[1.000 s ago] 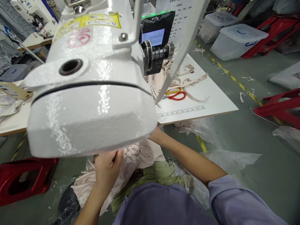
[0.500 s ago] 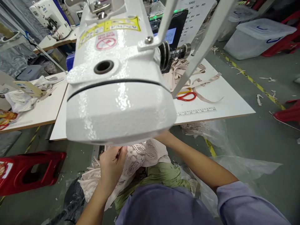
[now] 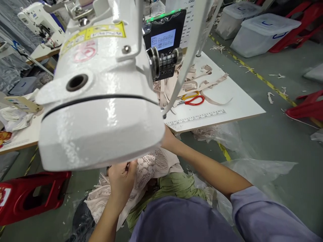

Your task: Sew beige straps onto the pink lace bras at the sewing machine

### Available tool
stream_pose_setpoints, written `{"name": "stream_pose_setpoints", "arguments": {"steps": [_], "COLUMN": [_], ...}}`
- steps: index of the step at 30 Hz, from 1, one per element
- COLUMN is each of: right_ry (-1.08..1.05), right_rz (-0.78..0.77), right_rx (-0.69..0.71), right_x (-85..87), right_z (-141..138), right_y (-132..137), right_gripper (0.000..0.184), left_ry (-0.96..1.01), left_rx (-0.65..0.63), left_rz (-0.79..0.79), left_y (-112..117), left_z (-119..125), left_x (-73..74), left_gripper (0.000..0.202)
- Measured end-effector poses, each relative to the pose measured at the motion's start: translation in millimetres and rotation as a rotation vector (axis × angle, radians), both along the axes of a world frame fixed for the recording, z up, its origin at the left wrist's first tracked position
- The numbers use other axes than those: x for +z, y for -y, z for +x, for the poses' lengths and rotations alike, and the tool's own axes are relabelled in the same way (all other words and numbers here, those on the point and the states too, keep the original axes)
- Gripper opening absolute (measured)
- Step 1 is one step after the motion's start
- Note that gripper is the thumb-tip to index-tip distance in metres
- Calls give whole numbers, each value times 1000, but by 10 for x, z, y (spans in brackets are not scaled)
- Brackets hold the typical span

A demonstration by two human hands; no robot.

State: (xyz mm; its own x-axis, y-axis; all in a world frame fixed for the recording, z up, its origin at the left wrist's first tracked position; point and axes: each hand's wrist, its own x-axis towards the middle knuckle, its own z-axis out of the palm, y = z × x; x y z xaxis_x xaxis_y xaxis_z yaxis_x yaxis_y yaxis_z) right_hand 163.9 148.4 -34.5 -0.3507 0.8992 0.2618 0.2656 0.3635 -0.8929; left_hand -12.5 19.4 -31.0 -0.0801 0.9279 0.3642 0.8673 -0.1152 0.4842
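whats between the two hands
In the head view, pale lace fabric lies between the left hand and the right hand; the white machine head hides part of that stretch.

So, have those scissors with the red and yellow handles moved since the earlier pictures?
No. The scissors lie in the same place against the ruler scale on the white tabletop; only the camera's view has shifted.

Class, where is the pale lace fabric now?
The pale lace fabric is at lower centre-left in the head view, just below the white machine head, on both sides of the left hand, beside the green cloth.
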Motion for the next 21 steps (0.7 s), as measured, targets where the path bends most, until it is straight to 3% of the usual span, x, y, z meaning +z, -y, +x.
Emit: {"name": "stream_pose_setpoints", "arguments": {"steps": [6, 10, 13, 17, 21], "right_ry": [-41, -73, -104, -99, -99], "right_rz": [24, 66, 65, 22, -103], "right_rx": [-8, -3, -3, 69, 215], "right_x": [-26, -76, -72, 89, 231], "right_z": [12, -8, 6, 201, 502], "right_y": [-31, -54, -32, 101, 273], "right_gripper": [11, 10, 5, 8, 13], "left_ry": [81, 324, 661, 1265, 1496], "left_rx": [29, 127, 9, -169, -305], "left_rz": [-28, -191, -507, -946, -1065], "left_y": [12, -39, -42, 158, 409], "left_z": [35, -3, 3, 206, 553], "left_x": [14, -4, -6, -86, -317], "left_gripper": [22, 32, 47, 61, 62]}}
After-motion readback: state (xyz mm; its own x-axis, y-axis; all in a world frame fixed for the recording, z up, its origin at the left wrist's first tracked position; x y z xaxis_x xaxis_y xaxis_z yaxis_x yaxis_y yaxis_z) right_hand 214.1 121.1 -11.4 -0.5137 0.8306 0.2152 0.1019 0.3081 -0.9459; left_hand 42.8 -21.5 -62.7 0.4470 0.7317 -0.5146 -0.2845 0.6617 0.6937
